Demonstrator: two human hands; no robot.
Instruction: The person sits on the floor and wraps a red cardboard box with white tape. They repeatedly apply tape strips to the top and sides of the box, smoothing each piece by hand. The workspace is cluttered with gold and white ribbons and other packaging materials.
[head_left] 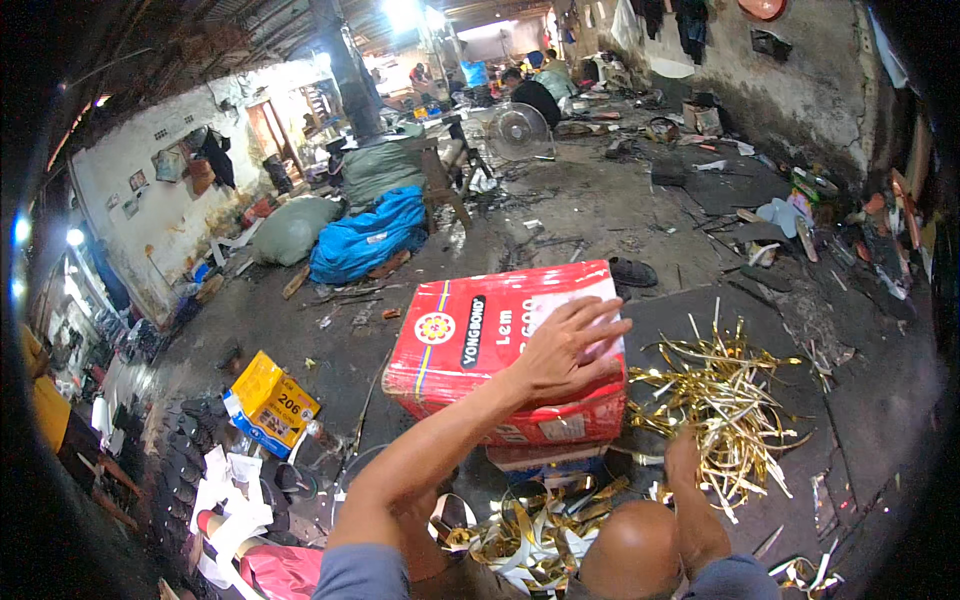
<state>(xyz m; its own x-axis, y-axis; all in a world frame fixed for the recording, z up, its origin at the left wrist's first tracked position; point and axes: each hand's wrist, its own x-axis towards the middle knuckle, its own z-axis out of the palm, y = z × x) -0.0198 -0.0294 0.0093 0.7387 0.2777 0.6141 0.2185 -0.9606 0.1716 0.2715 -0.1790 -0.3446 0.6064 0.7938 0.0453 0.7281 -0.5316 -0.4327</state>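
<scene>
Bare knee (632,550) and grey sleeves fill the near edge, with a loose heap of gold and white strips (535,535) lying on the floor just in front of them. From the near left the left hand (568,350) reaches forward and lies flat, fingers spread and apart, on the top face of a red cardboard box (480,345); it presses rather than grips, clamped on nothing. That box sits on the floor directly ahead, resting on a smaller blue-and-white carton (545,462). Its long axis runs left to right with a slight tilt, the right end a little farther away, and the palm covers that right end. The right hand (683,462) is lower and nearer, at the near edge of a second, larger tangle of gold strips (720,395) spread just right of the box; whether its fingers are closed on any strips cannot be told, since the hand is half hidden among them. Of the two, the left hand is on the box, the right beside its near right corner. A yellow carton (270,400) lies well apart to the left.
</scene>
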